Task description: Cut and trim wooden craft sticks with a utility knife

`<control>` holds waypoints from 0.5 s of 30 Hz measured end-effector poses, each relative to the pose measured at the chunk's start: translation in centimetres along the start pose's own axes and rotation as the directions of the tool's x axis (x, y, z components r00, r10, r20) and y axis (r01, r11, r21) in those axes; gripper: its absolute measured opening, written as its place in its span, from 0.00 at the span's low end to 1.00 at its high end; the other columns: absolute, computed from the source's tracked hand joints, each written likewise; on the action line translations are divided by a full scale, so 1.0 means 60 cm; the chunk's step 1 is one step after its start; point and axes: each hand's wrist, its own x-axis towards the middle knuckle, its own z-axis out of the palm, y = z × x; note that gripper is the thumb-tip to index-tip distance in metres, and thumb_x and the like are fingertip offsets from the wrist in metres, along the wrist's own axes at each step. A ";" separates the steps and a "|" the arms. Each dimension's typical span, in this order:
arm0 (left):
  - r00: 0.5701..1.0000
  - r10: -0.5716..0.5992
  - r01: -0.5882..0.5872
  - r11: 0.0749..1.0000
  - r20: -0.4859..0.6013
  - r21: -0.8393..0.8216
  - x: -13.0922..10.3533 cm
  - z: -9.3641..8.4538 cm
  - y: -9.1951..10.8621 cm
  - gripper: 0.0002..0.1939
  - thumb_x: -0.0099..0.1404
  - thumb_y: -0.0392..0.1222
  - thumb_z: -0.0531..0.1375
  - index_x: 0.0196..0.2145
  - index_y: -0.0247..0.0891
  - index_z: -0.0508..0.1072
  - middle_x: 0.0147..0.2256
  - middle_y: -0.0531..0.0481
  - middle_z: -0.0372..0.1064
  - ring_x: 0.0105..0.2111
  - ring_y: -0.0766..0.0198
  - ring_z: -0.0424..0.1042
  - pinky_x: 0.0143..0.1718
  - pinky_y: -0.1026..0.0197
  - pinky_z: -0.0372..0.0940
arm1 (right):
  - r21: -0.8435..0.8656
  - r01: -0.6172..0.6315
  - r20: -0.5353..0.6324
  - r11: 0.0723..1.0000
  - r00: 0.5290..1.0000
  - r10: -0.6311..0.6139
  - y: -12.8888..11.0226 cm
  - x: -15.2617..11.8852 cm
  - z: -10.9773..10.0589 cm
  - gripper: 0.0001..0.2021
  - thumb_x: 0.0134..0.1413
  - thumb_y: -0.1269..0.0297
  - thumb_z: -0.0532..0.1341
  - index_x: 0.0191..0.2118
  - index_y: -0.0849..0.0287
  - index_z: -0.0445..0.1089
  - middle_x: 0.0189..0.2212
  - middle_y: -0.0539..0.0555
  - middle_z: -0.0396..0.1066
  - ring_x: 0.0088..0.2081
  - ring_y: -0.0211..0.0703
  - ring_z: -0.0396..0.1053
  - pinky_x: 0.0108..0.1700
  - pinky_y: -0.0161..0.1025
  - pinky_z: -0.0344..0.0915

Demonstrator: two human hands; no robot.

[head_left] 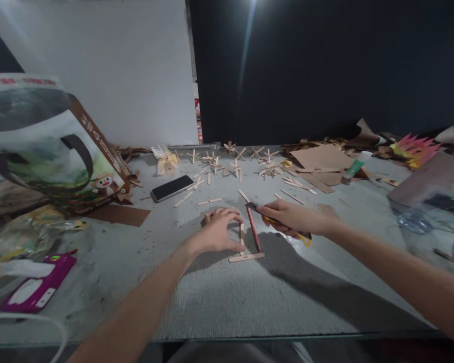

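My left hand [223, 230] is at the middle of the table, thumb and fingers curved apart around an upright-lying wooden stick [242, 237], thumb tip at its side. My right hand [283, 217] is closed on a utility knife [268, 212] with a black and yellow body, its tip pointing left. Under that tip, a red pencil [254, 231] lies lengthwise between my hands. A second wooden stick [246, 257] lies crosswise below the first stick and the pencil. Beyond the knife tip is another stick [244, 195].
Loose and crossed sticks [236, 166] are scattered behind my hands. A phone [172, 188] lies left of them. Cardboard [320, 159] and a glue stick [357, 165] are at the back right. A large bag [41, 156] and a purple case [40, 282] stand left.
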 end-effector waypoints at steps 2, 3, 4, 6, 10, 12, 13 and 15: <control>0.998 -0.035 0.032 0.998 -0.051 -0.053 -0.003 0.002 0.004 0.34 0.46 0.43 0.77 0.50 0.44 0.73 0.58 0.41 0.68 0.62 0.41 0.64 0.63 0.40 0.58 | -0.040 0.041 -0.099 0.998 0.994 -0.044 0.008 -0.002 0.014 0.21 0.71 0.44 0.46 0.33 0.54 0.59 0.14 0.41 0.53 0.14 0.34 0.52 0.18 0.32 0.54; 0.996 -0.052 0.045 0.995 -0.077 -0.095 -0.005 0.006 0.005 0.33 0.48 0.41 0.76 0.51 0.43 0.71 0.55 0.41 0.70 0.59 0.44 0.67 0.61 0.43 0.61 | -0.075 0.067 -0.150 0.995 0.986 -0.078 0.011 -0.002 0.022 0.20 0.72 0.46 0.45 0.35 0.54 0.60 0.15 0.42 0.55 0.14 0.35 0.54 0.18 0.33 0.54; 0.993 -0.062 0.046 0.987 -0.097 -0.154 -0.007 0.010 0.006 0.34 0.50 0.40 0.74 0.53 0.44 0.69 0.52 0.42 0.72 0.55 0.47 0.70 0.58 0.46 0.63 | -0.124 0.087 -0.222 0.988 0.968 -0.113 0.014 -0.002 0.031 0.18 0.72 0.47 0.45 0.36 0.54 0.60 0.15 0.42 0.57 0.14 0.36 0.55 0.19 0.33 0.54; 0.994 -0.053 0.022 0.954 -0.096 -0.298 -0.008 0.023 0.009 0.34 0.57 0.38 0.70 0.58 0.45 0.62 0.41 0.49 0.75 0.43 0.55 0.75 0.50 0.52 0.68 | -0.198 0.144 -0.326 0.970 0.923 -0.204 0.018 -0.004 0.048 0.15 0.71 0.49 0.47 0.39 0.54 0.60 0.18 0.43 0.61 0.18 0.39 0.61 0.22 0.33 0.55; 0.975 -0.070 -0.029 0.902 -0.213 -0.431 -0.003 0.050 0.016 0.30 0.62 0.33 0.63 0.58 0.46 0.58 0.30 0.58 0.72 0.33 0.62 0.74 0.40 0.58 0.67 | -0.315 0.219 -0.333 0.924 0.886 -0.324 0.020 -0.020 0.078 0.12 0.71 0.55 0.47 0.47 0.54 0.63 0.20 0.45 0.64 0.21 0.42 0.66 0.26 0.35 0.54; 0.953 -0.095 -0.059 0.874 -0.287 -0.483 -0.001 0.056 0.023 0.27 0.63 0.34 0.62 0.57 0.46 0.58 0.30 0.58 0.71 0.31 0.63 0.75 0.38 0.60 0.67 | -0.359 0.256 -0.334 0.898 0.863 -0.379 0.020 -0.030 0.089 0.12 0.71 0.57 0.48 0.48 0.55 0.64 0.23 0.48 0.69 0.23 0.43 0.68 0.28 0.35 0.54; 0.940 -0.112 -0.073 0.854 -0.321 -0.514 -0.001 0.057 0.028 0.26 0.64 0.35 0.62 0.56 0.46 0.58 0.29 0.58 0.71 0.31 0.64 0.76 0.38 0.60 0.68 | -0.380 0.274 -0.335 0.883 0.850 -0.408 0.021 -0.034 0.093 0.12 0.71 0.59 0.48 0.47 0.55 0.65 0.24 0.49 0.71 0.24 0.43 0.69 0.28 0.35 0.54; 0.913 -0.147 -0.108 0.814 -0.382 -0.571 -0.003 0.056 0.038 0.25 0.64 0.36 0.62 0.56 0.45 0.57 0.29 0.59 0.71 0.30 0.64 0.77 0.38 0.61 0.69 | -0.410 0.298 -0.341 0.862 0.826 -0.448 0.023 -0.039 0.098 0.11 0.71 0.60 0.49 0.46 0.55 0.66 0.25 0.50 0.72 0.25 0.43 0.69 0.28 0.35 0.53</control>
